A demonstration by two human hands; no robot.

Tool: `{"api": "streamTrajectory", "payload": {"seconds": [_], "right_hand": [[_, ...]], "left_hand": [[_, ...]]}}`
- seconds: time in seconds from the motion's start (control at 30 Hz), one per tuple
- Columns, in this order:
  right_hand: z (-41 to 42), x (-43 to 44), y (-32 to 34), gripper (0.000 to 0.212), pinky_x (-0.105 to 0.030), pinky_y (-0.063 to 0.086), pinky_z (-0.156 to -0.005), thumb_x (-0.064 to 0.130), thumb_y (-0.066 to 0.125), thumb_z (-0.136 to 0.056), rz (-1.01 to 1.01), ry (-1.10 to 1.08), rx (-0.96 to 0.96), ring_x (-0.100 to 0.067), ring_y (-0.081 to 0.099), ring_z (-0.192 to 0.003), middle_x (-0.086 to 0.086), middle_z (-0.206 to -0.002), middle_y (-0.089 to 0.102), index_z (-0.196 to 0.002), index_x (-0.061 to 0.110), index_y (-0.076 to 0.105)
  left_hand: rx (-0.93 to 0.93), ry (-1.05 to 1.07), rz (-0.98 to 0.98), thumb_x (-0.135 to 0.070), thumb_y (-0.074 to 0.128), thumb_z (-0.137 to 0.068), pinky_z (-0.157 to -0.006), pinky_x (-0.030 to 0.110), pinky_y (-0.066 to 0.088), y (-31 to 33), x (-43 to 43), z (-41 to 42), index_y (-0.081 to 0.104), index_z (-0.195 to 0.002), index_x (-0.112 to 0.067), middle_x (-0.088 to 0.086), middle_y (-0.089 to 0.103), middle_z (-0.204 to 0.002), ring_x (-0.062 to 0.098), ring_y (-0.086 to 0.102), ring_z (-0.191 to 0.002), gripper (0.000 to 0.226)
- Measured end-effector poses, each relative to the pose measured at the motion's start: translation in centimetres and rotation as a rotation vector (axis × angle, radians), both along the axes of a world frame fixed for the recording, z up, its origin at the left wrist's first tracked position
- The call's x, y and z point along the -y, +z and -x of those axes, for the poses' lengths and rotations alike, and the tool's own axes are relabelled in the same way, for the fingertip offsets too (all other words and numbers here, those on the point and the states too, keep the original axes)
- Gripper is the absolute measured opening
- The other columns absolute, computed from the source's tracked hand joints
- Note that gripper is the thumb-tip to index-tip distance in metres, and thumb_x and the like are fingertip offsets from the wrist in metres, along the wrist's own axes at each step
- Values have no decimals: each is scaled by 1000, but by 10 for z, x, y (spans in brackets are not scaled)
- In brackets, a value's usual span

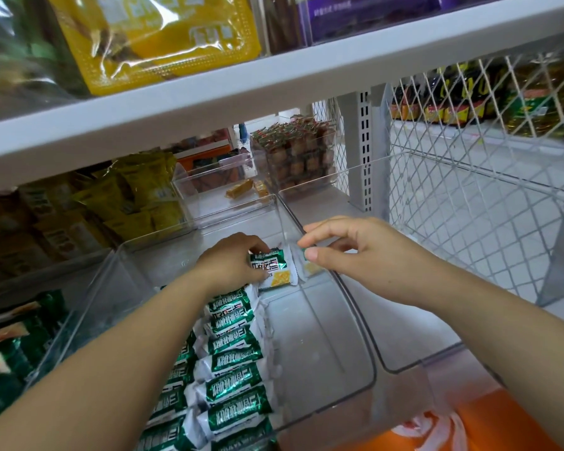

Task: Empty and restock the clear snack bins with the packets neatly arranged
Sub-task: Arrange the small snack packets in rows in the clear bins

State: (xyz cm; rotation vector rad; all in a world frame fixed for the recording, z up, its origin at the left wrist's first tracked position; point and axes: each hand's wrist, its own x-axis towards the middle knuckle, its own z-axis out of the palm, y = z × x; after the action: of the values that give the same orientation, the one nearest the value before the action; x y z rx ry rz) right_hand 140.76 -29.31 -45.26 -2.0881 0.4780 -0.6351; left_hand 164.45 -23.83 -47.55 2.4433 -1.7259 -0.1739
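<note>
Packets (pixel 232 362) line the bin (pixel 339 336); left hand (pixel 228 265) grips a packet (pixel 274 268), right hand (pixel 355 252) pinches another.

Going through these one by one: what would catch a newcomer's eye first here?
Two hands meet mid-frame over a clear bin: the left hand grips a green packet at the bin's far end, while the right hand hovers, fingers curled, by its right wall. A neat row of green packets runs along the bin's left side toward the camera.

clear bin (pixel 355 320) | green-white packets (pixel 232 353) rowed along left | right half bare
</note>
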Motion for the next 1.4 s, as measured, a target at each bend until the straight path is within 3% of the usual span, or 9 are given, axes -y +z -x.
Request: {"api": "streamTrajectory", "payload": {"seconds": [0.3, 0.47, 0.6, 0.77, 0.9, 1.03, 1.13, 1.23, 1.4], "right_hand": [[1, -2, 0, 10, -20, 47, -87, 34, 61, -90, -2, -9, 4, -8, 60, -93, 17, -114, 60, -95, 35, 69], [1, -4, 1, 10, -18, 46, -86, 30, 60, -91, -2, -2, 12, -11, 60, -94, 21, -113, 59, -91, 38, 67], [4, -14, 3, 12, -9, 44, -78, 27, 59, -92, 39, -52, 23, 1, 58, -93, 29, -105, 56, -93, 36, 66], [15, -51, 6, 14, -17, 33, -87, 15, 64, -87, 381, -176, 29, -14, 54, -106, 8, -106, 65, -96, 23, 71], [23, -107, 7, 15, -23, 36, -83, 23, 59, -81, 559, -28, 21, -17, 59, -92, 7, -90, 67, -89, 18, 71], [25, -169, -5, 15, -29, 49, -71, 23, 58, -84, 544, 196, -136, -8, 58, -76, 8, -86, 67, -92, 21, 70], [17, -204, -23, 14, -25, 49, -74, 25, 60, -90, 497, 344, -307, -1, 54, -76, 9, -95, 67, -101, 26, 68], [2, -230, -53, 24, -18, 41, -68, 31, 56, -94, 478, 509, -631, 2, 50, -77, 10, -108, 64, -116, 27, 63], [-33, -252, -128, 52, -22, 39, -86, 41, 59, -92, 336, 627, -988, -13, 49, -115, 0, -139, 47, -138, 22, 43]], "left_hand": [[205, 148, -25, -40, 69, -82, -78, 33, 33, -12, 16, 12, 46, -96, -34, -6, 56, -105, 20, 46, -104, 28], [181, 129, -69, -37, 68, -81, -85, 34, 36, -4, 18, 16, 49, -116, -34, -4, 51, -117, 21, 46, -111, 40], [0, 111, 93, -41, 69, -82, -96, 39, 43, 12, -14, 27, 53, -122, -30, -3, 52, -122, 20, 50, -112, 44], [-51, -38, 356, -24, 67, -87, -86, 28, 45, 28, -100, 70, 65, -106, -26, -7, 62, -107, 9, 56, -97, 19], [-48, -168, 409, -23, 63, -86, -77, 18, 43, 30, -189, 99, 68, -98, -21, -10, 62, -91, 3, 56, -84, 13], [-72, -263, 222, -28, 53, -89, -72, 20, 46, 19, -273, 106, 63, -97, -30, -16, 58, -91, 0, 55, -81, 13], [-73, -257, 40, -30, 50, -92, -74, 29, 48, -8, -323, 99, 62, -106, -28, -10, 61, -100, 9, 59, -88, 19], [-80, -162, -204, -30, 51, -95, -79, 23, 45, -41, -362, 82, 58, -120, -28, -11, 59, -115, 6, 57, -96, 26], [-220, -24, -453, -29, 55, -96, -85, 15, 29, -102, -410, 35, 35, -146, -25, -2, 42, -144, 15, 45, -125, 54]]}}
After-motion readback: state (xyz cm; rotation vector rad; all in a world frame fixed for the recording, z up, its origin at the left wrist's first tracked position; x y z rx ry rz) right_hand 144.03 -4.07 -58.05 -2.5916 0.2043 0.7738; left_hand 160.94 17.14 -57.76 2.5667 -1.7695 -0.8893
